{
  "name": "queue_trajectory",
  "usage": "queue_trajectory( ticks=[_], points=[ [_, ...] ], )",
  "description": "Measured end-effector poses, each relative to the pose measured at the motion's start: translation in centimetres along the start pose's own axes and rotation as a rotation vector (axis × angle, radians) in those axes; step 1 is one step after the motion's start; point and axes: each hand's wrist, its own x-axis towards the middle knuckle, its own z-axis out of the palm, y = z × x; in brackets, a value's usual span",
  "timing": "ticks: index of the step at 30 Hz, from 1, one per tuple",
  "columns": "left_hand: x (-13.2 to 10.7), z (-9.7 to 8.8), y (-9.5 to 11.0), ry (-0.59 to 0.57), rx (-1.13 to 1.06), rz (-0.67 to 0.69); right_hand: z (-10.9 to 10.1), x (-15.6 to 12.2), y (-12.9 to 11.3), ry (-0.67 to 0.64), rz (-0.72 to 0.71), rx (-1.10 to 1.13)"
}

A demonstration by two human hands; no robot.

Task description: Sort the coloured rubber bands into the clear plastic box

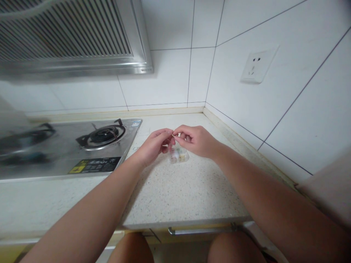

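My left hand (158,144) and my right hand (195,140) meet above the speckled countertop (189,193), fingertips pinched together at one spot. Whatever sits between them is too small to name. Just below and partly behind the fingers lies a small clear plastic case (179,157) on the counter. Inside it are small coloured bits, some yellowish and some pinkish, in what look like compartments. The fingers hide its far side.
To the left is a steel gas stove (63,146) with black burners, under a range hood (82,40). White tiled walls meet at a corner behind, with a power socket (257,65) on the right wall. A drawer handle (201,231) runs below the counter's front edge.
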Motion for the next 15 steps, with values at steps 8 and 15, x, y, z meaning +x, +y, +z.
queue_trajectory(
  ticks=[8, 15],
  points=[
    [-0.09, -0.09, 0.06, 0.017, -0.046, -0.019, -0.07, -0.10, -0.16, -0.032, 0.004, -0.022],
    [-0.16, -0.12, 0.11, -0.024, -0.091, 0.010, 0.00, -0.09, -0.38, -0.027, -0.025, -0.053]
  ],
)
